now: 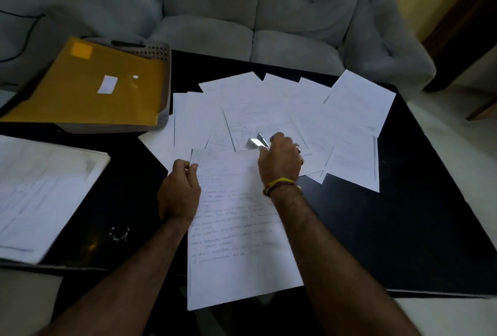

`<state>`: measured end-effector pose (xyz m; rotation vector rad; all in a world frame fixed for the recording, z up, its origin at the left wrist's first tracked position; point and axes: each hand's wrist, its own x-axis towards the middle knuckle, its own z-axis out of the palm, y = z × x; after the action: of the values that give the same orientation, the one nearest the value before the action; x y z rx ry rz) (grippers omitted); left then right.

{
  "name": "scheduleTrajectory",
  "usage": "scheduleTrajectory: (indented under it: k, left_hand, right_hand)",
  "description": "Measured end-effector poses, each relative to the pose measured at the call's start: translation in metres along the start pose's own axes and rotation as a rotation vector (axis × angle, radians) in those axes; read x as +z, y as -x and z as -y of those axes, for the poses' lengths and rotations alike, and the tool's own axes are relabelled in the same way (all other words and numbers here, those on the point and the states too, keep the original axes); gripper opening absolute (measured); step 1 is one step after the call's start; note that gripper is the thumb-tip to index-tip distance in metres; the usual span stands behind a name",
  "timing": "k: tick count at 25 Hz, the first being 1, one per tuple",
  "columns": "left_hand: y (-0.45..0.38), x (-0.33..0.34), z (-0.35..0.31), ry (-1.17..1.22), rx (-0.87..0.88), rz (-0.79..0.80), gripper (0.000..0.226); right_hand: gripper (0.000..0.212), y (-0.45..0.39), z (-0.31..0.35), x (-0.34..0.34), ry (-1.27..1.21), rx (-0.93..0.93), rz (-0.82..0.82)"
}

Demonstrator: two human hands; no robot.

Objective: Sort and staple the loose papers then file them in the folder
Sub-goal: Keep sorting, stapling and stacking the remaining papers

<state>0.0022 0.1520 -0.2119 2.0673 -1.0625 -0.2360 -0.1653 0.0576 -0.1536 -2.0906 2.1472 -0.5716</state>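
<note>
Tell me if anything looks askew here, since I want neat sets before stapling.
Yes. The loose papers lie fanned and overlapping at odd angles across the black table. The yellow folder sits tilted on the grey tray, overhanging its edge. Nothing looks torn or spilled.

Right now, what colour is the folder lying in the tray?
Yellow-orange, with a white label; the folder shows in the head view.

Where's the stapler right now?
Head view, centre: the stapler lies on the spread loose papers, just beyond the right hand.
</note>
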Motion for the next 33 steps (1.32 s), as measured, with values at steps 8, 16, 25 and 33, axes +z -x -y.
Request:
scheduleTrajectory:
  k: [8, 16, 25, 33]
  left_hand:
    - [-0.002, 0.0, 0.005, 0.01, 0.023, 0.021, 0.018]
    - [-0.001, 0.0, 0.001, 0.007, 0.029, 0.046, 0.023]
    - [0.001, -0.005, -0.003, 0.029, 0.076, 0.046, 0.022]
    - [0.003, -0.008, -0.002, 0.069, 0.079, 0.045, 0.039]
  right_hand:
    - [0.033, -0.061, -0.001, 0.032, -0.032, -0.037, 0.331]
    - [0.026, -0.042, 0.031, 0.004, -0.596, -0.511, 0.22]
    - [0.048, -0.018, 0.049, 0.021, -0.052, -0.93, 0.414]
    - [0.041, -0.026, 0.075, 0.01, 0.173, -1.209, 0.444]
